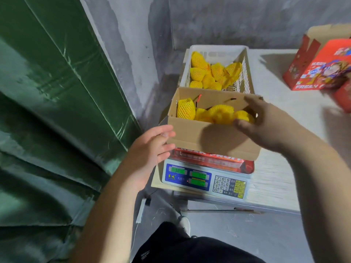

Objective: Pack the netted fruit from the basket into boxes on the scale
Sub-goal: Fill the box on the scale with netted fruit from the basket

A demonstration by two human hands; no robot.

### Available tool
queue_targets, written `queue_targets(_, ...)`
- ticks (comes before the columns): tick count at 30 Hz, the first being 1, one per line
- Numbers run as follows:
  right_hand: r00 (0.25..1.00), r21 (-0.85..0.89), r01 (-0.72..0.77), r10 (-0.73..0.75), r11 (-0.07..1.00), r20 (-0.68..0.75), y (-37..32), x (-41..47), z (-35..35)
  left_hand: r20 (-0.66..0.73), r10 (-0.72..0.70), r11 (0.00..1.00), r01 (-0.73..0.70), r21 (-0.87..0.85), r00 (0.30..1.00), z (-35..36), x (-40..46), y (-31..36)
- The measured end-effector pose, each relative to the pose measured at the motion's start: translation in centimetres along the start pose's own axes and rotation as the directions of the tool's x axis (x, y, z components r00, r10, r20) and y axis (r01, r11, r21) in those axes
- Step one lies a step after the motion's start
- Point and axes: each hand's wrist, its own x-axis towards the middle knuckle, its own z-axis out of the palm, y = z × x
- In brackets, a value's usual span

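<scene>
Grey concrete walls meet in a corner behind a pale surface [281, 103], with a green tarpaulin [57, 111] hanging along the left side. On the near edge of the surface sits a digital scale [206, 180] with lit green displays and a keypad. An open cardboard box [201, 137] rests on the scale's pan, its near flap folded down over a red printed side. Inside the box lie several pieces of netted fruit [186, 109] in yellow foam mesh, one at the left end and a cluster toward the middle and right.

Directly behind the box, touching or just beside its far wall, stands a white plastic basket [245, 73] that holds more fruit in the same yellow netting [209, 74], heaped toward its near left part.

The left hand [152, 149] is at the box's near left corner, fingers straight and together, fingertips touching the cardboard wall. The right hand [266, 124] reaches over the box's right end with fingers spread and loosely bent; the thumb lies against the netted fruit at the right of the cluster, and whether it grips any piece cannot be told.

Red printed fruit cartons [322, 69] stand well apart at the far right of the surface.
</scene>
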Motion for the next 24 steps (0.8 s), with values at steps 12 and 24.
queue_targets(12, 0.977, 0.19, 0.139, -0.166, 0.972, 0.133, -3.2, -2.1, 3.7, -0.039, 0.012, 0.999, -0.01, 0.043, 0.999, -1.2, 0.2, -0.4)
queue_targets(24, 0.921, 0.553, 0.131, -0.307, 0.823, 0.238, -5.9, -2.2, 5.4, -0.013, 0.006, 1.0, -0.006, -0.031, 1.0, -1.4, 1.9, 0.0)
